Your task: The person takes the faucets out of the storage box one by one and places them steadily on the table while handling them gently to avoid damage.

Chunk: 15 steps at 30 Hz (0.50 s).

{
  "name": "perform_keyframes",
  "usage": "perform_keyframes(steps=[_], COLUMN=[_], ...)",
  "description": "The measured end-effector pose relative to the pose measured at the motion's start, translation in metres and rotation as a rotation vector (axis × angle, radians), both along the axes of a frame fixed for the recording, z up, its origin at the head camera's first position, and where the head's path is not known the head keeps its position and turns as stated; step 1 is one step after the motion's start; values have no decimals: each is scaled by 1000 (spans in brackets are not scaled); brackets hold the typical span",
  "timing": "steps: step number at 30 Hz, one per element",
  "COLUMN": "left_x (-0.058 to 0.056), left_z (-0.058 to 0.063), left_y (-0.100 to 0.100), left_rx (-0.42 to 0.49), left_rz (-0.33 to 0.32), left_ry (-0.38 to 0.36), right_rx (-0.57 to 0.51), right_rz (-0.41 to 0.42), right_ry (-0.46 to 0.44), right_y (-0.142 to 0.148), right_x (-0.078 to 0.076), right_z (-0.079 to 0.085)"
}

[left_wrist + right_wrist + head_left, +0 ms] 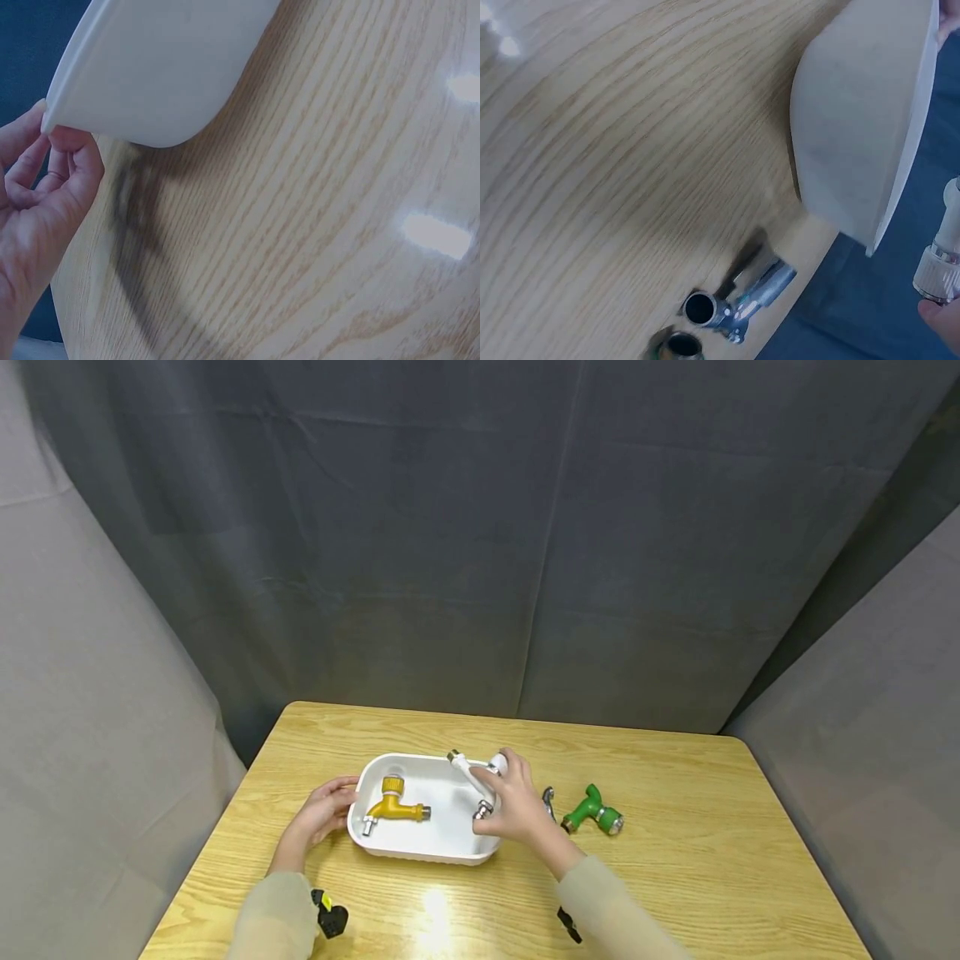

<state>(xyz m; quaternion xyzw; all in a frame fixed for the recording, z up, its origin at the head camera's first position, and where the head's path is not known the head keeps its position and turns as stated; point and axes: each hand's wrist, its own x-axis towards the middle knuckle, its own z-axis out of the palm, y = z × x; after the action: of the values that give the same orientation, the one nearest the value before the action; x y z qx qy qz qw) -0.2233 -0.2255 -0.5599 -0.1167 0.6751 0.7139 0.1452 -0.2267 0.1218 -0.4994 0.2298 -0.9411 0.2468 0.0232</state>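
A white plastic tub [446,835] stands on the wooden table, and its wall [165,67] fills the top of the left wrist view. My left hand [326,814] pinches the tub's left rim between thumb and fingers. Over the tub's right end, my right hand [517,799] holds a white tap [472,774] with a chrome end; part of that tap is hidden behind the fingers. In the right wrist view only the tap's ribbed knob [939,274] and a fingertip show at the right edge. A yellow tap [401,811] lies inside the tub, toward its left.
Right of the tub lie a green tap [591,810] and a chrome tap [550,802], the latter partly hidden by my right hand. The wooden table [675,860] ends at a dark curtain [420,568] behind, with pale curtains at both sides.
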Motion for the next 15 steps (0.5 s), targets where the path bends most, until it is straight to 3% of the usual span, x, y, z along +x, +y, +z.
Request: perform_keyframes(steps=[7,15], left_x=[0,0], left_z=[0,0], left_y=[1,0], left_rx=[2,7], left_rz=[1,-9], left_ry=[-1,-6], right_rx=[-104,-143], right_rz=[-30,-81], right_ry=[67,159], right_y=[24,50], right_x=[6,19], right_z=[-2,-17])
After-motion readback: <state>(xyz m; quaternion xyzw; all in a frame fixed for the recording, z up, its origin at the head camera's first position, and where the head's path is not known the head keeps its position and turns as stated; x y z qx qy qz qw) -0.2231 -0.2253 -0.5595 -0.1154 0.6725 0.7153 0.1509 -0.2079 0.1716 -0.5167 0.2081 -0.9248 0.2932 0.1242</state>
